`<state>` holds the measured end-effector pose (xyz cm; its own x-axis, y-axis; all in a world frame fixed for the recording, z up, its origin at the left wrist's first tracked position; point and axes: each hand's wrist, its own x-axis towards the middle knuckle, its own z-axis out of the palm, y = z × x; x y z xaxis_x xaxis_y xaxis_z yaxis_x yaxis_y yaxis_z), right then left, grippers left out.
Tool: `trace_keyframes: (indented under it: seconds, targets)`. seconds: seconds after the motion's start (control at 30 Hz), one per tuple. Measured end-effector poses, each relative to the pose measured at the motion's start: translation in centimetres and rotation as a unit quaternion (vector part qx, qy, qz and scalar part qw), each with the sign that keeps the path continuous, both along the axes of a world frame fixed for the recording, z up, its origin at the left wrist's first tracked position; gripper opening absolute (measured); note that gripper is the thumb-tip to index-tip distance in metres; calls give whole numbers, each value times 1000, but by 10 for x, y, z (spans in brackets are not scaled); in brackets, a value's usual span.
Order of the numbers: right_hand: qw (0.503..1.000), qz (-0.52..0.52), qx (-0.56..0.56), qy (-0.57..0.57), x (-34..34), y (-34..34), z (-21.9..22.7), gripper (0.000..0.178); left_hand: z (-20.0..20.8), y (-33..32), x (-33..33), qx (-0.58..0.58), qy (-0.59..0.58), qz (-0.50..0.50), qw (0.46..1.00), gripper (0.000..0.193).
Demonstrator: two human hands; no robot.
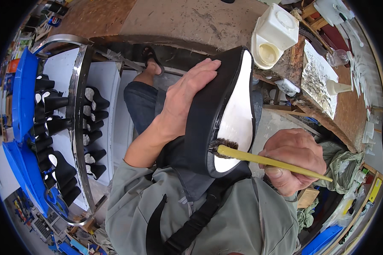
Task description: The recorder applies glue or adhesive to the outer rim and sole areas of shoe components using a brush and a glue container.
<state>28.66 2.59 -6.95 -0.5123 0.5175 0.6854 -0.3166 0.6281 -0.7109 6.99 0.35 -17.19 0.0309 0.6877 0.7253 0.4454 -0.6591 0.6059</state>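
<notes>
Because the shoe (pixel 204 114) is tilted over the lap, its white underside (pixel 237 110) faces right, presumably for easy brush access. Left hand (pixel 185 97): nearly flat, laid against the black side, likely steadying it. Right hand (pixel 293 161): curled closed round the brush (pixel 251 157), bristles touching the underside's nearer end. White pot (pixel 270 32) on bench (pixel 174 21), apparently within reach.
</notes>
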Motion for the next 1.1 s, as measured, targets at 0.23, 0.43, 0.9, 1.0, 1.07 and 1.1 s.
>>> trace_keyframes:
  seconds: [0.23,0.43,0.9,1.0,1.07,1.1]
  targets:
    - [998,52,29,-17,4,2,4,20,3,-6,1,-109,-13,-82,991,60]
    - [994,89,61,-14,2,5,7,20,22,-13,3,-233,-26,-145,961,61]
    - [943,291,162,-4,-10,45,18,10,30,-12,6,-377,-25,-326,866,58]
    - [956,274,104,-1,-1,47,14,10,29,-10,6,-349,17,-313,883,57]
    - [964,253,77,13,-3,42,6,9,30,-11,3,-345,32,-294,891,58]
    - [980,173,94,38,-9,34,6,9,32,-10,2,-359,15,-279,890,58]
